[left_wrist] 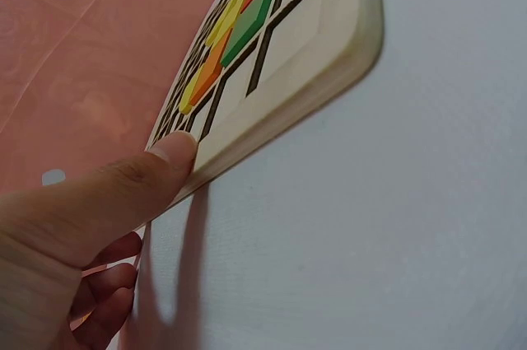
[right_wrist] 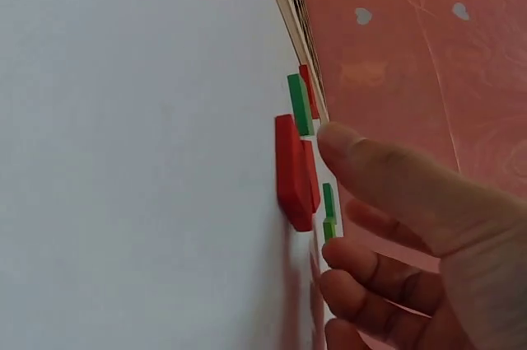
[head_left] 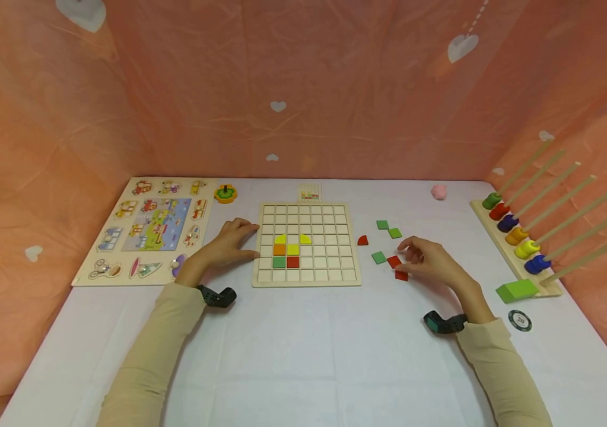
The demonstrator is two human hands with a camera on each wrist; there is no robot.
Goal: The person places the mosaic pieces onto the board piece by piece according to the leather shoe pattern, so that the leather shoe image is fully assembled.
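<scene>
A wooden grid board [head_left: 330, 276] lies flat, holding yellow, orange, green and red tiles in its left half. At its left edge rests my left hand [head_left: 228, 244]; in the left wrist view the thumb [left_wrist: 174, 152] touches the rim. My right hand [head_left: 427, 260] hovers beside two red square tiles [head_left: 401, 276], fingers loosely bent and apart, with nothing seen between them. In the right wrist view a red tile [right_wrist: 290, 173] lies just beyond the thumb. Green square tiles [head_left: 378, 258] and a red quarter-round tile [head_left: 362, 240] are scattered between board and hand.
A picture puzzle board [head_left: 86, 261] lies at left, with a round green-and-yellow toy [head_left: 225, 194] near it. Behind the grid stands a small pattern card [head_left: 310, 193]. At right are a peg rack [head_left: 511, 249], a green block [head_left: 517, 290], a chip [head_left: 520, 320] and a pink toy [head_left: 439, 191].
</scene>
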